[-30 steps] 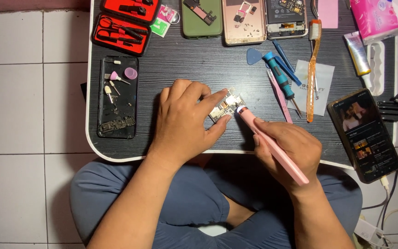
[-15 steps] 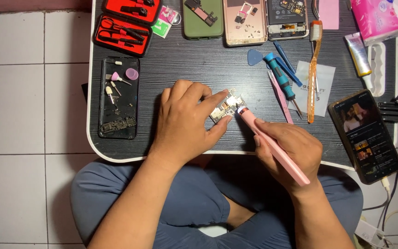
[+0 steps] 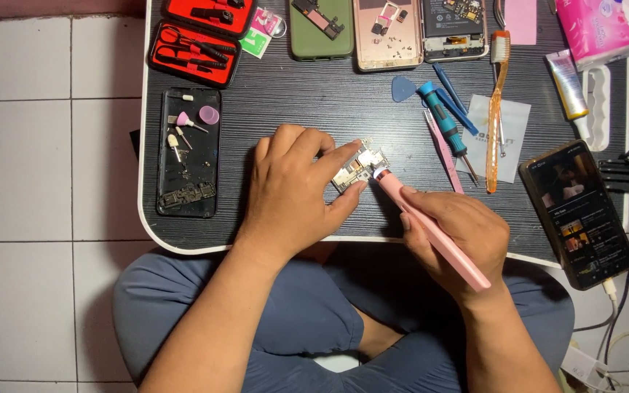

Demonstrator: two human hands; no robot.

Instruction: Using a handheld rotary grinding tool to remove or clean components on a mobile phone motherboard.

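My left hand pinches a small phone circuit board between thumb and fingers, just above the dark table. My right hand grips a pink pen-shaped rotary tool like a pencil. Its tip touches the right edge of the board. Both hands sit near the table's front edge, over my crossed legs in blue-grey trousers.
A black phone back holding small grinding bits lies at the left. Red tool cases, opened phones, a blue screwdriver, an orange toothbrush and a lit phone on a cable surround the work spot.
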